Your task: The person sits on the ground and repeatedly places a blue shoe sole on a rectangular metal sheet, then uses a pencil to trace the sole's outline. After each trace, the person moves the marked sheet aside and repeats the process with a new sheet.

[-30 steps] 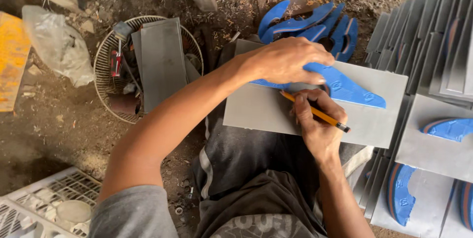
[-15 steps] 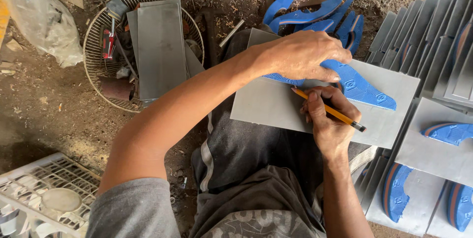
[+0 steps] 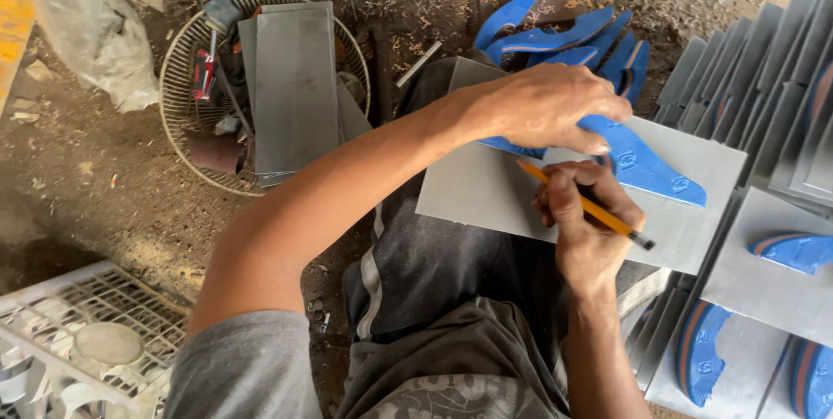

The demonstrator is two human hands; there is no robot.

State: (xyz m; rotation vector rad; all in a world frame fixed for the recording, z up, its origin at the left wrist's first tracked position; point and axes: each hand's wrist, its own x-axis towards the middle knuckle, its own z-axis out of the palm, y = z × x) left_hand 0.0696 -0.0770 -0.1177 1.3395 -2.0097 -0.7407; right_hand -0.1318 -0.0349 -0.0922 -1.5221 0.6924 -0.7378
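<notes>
On the person's lap lay a grey sheet [image 3: 486,193], and on it a blue sole [image 3: 642,163] lay flat, its pointed end toward the right. The left hand [image 3: 547,107] pressed down on the sole's upper part, fingers spread and curled over its edge. The right hand [image 3: 586,228] was closed around a yellow pencil [image 3: 590,208], whose dark tip rested on the sheet just below the sole's lower edge. Beyond the left hand, a pile of blue soles [image 3: 564,37] sat on the dirt floor [image 3: 104,193]. To the right stood a row of grey sheets [image 3: 764,89] on edge, and nearer ones lay flat with blue soles [image 3: 794,250] on them. To the left, a wire basket [image 3: 178,98] held grey plates [image 3: 291,81] and a red tool [image 3: 205,74]. A white crate [image 3: 78,315] sat at the lower left, a plastic bag [image 3: 95,29] at the upper left.
</notes>
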